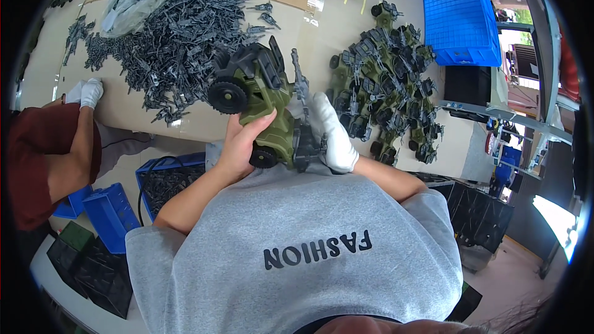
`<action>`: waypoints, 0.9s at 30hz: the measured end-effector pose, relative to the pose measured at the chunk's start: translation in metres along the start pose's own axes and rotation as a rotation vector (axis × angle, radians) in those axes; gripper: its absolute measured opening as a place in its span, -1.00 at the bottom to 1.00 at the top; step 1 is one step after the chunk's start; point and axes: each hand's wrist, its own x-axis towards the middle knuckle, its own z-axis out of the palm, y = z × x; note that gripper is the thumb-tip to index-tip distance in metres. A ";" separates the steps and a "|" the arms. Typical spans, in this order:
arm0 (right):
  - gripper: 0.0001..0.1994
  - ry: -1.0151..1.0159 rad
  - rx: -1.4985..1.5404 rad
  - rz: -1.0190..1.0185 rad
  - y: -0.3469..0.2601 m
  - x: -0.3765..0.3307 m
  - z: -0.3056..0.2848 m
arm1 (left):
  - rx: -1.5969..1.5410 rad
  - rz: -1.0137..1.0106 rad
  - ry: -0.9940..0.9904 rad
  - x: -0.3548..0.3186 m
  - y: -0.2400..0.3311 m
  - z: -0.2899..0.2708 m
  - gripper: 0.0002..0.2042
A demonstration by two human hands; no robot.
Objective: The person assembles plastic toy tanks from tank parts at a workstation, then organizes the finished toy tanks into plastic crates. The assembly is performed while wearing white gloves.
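A green and black toy military truck (272, 102) is tilted up on its side close to my chest, with black wheels showing on its left. My bare left hand (238, 145) grips it from the left, thumb across the green body. On its right side, my right hand (334, 136) in a white glove is wrapped against the truck, its fingers partly hidden behind it. A grey toy gun (300, 83) stands along the truck's right side, between it and the glove. Behind the truck lies a large heap of grey toy gun parts (179, 37).
Several finished-looking toy trucks (387, 80) crowd the table's right. A blue crate (461, 15) stands at the far right, a clear plastic bag (136, 0) at the far left. Another person's gloved hand (91, 93) rests at the left table edge. Blue bins (111, 216) stand below.
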 end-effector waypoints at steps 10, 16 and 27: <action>-0.43 0.072 -0.020 -0.219 0.066 0.051 -0.034 | 0.113 0.053 -0.166 0.055 -0.010 -0.015 -0.57; -0.49 0.392 -0.272 -0.215 0.113 0.094 -0.093 | 0.988 0.098 -0.085 0.238 -0.113 -0.062 -0.21; -0.27 0.460 -0.735 -0.481 -0.051 0.262 -0.203 | 1.034 0.315 -0.240 0.283 -0.209 -0.028 0.07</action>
